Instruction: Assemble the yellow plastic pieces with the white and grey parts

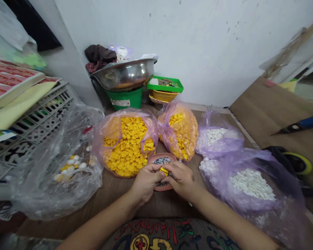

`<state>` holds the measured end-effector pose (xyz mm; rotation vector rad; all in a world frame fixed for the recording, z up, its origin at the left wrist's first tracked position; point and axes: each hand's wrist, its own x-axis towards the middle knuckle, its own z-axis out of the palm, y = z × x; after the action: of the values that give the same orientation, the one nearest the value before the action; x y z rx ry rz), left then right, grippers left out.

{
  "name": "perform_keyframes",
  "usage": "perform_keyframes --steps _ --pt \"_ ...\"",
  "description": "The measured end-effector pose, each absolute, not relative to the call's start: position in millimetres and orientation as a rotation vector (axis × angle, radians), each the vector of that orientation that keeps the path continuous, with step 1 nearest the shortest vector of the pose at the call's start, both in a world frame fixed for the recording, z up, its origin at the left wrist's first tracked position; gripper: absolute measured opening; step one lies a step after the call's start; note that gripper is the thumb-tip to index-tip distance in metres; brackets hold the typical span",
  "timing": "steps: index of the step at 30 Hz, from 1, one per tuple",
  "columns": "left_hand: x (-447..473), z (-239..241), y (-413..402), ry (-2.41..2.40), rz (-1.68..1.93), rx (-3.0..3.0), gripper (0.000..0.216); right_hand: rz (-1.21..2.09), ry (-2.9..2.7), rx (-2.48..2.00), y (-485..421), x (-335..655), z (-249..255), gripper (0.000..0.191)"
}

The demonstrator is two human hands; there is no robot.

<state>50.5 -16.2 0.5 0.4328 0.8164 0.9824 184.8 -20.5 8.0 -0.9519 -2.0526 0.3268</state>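
Observation:
My left hand (146,182) and my right hand (182,177) meet in the middle, both closed. A small rounded yellow piece (164,171) is pinched between their fingertips. Directly beneath is a pinkish dish (168,157) holding many tiny grey and silvery bits (160,160), partly covered by my hands. Just beyond my left hand stands an open bag of yellow pieces (126,146). A second bag of yellow pieces (181,137) stands behind the dish. White pieces (253,184) fill a purple-tinted bag right of my right hand.
At left, a clear bag (41,194) holds several white-and-yellow rounded pieces (71,167) beside a grey plastic crate (45,107). Another bag of white pieces (216,136) lies at right. Behind are a metal basin (125,74) on a green bucket (131,99) and a green tray (179,85). A blue-handled tool (307,123) projects at right.

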Motion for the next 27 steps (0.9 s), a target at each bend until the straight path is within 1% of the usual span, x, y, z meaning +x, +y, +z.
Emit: perform_keyframes --steps 3,7,13,16,19,21,25,27 --pt "48 0 -16 0.788 0.92 0.458 0.037 0.241 -2.119 -0.938 -22 186 11 0.021" --pt "47 -3 -17 0.789 0.939 0.5 0.035 0.199 -2.148 -0.897 -23 188 15 0.025" --pt "47 -4 -19 0.818 1.013 0.567 0.034 0.133 -2.159 -0.777 -22 190 16 0.02" --pt "48 -1 -19 0.818 1.017 0.577 0.035 0.175 -2.167 -0.777 -21 191 17 0.019" --pt "47 1 -19 0.825 1.052 0.651 0.033 0.224 -2.158 -0.948 -22 193 19 0.022" --pt "46 3 -20 0.865 1.086 0.73 0.03 0.256 -2.213 -1.01 -24 195 19 0.019" --pt "41 7 -20 0.971 1.169 1.039 0.016 0.353 -2.341 -0.995 -31 197 18 0.021" --pt "39 9 -20 1.003 1.191 1.227 0.015 0.385 -2.345 -1.007 -34 197 18 0.021"
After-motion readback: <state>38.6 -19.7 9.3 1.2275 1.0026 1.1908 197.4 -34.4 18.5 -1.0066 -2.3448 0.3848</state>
